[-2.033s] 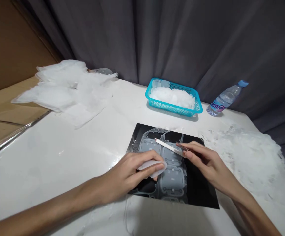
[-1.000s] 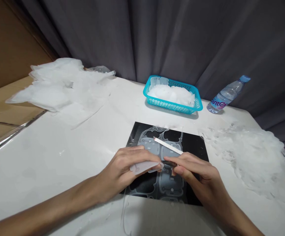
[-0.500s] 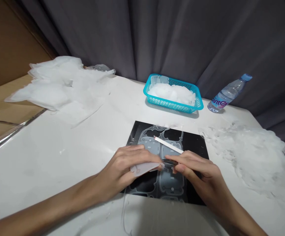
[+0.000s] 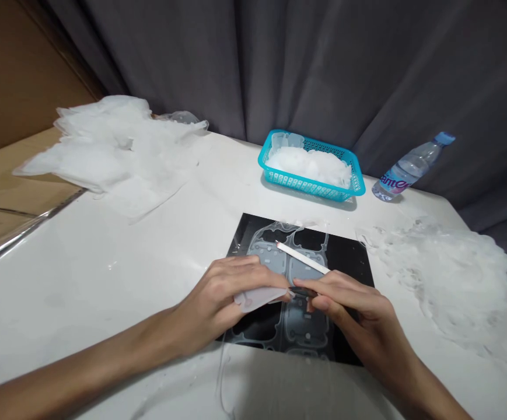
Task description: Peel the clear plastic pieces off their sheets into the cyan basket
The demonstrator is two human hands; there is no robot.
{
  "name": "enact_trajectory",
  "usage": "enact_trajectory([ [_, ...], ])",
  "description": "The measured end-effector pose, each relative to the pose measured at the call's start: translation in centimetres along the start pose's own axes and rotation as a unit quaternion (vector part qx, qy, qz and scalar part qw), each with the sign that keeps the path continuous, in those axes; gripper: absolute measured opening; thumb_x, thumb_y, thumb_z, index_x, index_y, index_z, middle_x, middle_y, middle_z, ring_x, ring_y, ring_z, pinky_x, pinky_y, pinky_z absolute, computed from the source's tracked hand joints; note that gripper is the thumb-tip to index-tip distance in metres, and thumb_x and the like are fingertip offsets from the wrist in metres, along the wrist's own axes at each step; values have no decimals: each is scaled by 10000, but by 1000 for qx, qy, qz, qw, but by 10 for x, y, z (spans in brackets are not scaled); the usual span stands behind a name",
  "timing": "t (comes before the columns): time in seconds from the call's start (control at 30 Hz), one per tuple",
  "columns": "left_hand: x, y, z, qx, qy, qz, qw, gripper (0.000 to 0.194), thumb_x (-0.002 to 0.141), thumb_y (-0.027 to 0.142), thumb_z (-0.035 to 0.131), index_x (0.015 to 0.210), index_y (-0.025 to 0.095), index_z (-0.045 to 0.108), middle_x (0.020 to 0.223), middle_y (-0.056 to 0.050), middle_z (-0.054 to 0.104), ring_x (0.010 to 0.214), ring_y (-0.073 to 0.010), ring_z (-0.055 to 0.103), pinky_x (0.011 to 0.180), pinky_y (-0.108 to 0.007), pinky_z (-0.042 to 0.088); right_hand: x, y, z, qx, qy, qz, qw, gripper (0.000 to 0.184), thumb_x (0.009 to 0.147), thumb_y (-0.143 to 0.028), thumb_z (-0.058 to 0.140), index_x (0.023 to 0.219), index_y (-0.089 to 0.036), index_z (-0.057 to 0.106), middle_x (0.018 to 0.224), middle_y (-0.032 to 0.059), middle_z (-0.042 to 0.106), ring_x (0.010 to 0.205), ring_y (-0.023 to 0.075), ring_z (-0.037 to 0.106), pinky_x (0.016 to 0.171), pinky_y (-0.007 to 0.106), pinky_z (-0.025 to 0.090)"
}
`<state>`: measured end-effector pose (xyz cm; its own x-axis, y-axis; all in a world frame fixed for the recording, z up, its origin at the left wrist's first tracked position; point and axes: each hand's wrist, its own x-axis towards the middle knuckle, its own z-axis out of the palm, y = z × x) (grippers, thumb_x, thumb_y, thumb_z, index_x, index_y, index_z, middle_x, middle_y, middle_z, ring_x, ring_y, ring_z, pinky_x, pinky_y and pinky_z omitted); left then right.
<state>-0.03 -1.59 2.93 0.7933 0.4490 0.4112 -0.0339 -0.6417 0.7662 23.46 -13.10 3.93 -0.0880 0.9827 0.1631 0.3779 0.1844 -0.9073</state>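
Observation:
My left hand (image 4: pixel 240 291) is closed around a small frosted, rounded-corner silicone piece (image 4: pixel 259 298), pinched between thumb and fingers. My right hand (image 4: pixel 349 300) grips a dark, slim pointed tool (image 4: pixel 302 291); its kind is partly hidden by the fingers. The tool's tip meets the right edge of the held piece. Beneath both hands lies a black board (image 4: pixel 349 256) bearing a translucent moulded sheet (image 4: pixel 306 329) with rounded panels. A white pencil-like stick (image 4: pixel 301 256) rests slantwise across the sheet, its lower end hidden behind my right hand.
Behind the board stands a turquoise basket (image 4: pixel 310 188) with white translucent pieces. To its right is a water bottle (image 4: pixel 404 172). A heap of clear scraps (image 4: pixel 458 280) covers the right side; stacked white sheets (image 4: pixel 104 146) lie back left, beside cardboard (image 4: pixel 3 186).
My right hand has come left and down from near the stick, bringing the dark tool against the piece. My left hand has tilted the piece. Over the last second both hands stay nearly still.

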Motion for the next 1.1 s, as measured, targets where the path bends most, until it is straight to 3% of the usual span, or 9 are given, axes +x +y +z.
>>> enact_trajectory([
  [0.8,-1,1,1,21,6,12,1000,217,1039,125,558,1184,208,697,1032,-7,780,848,-142,651,789,-242,468,1,-7,0,-14,4,-6,1000,316,1047,-228,608,1292,-387,728,1106,-23,784,972,160,690,832,302,532],
  [1.1,-5,1,5,47,48,38,997,216,1005,123,627,1195,189,703,974,-23,774,793,-142,650,731,-245,481,2,-11,5,-35,18,-8,999,302,1043,-250,609,1303,-345,731,1076,2,793,967,189,713,818,326,548],
])
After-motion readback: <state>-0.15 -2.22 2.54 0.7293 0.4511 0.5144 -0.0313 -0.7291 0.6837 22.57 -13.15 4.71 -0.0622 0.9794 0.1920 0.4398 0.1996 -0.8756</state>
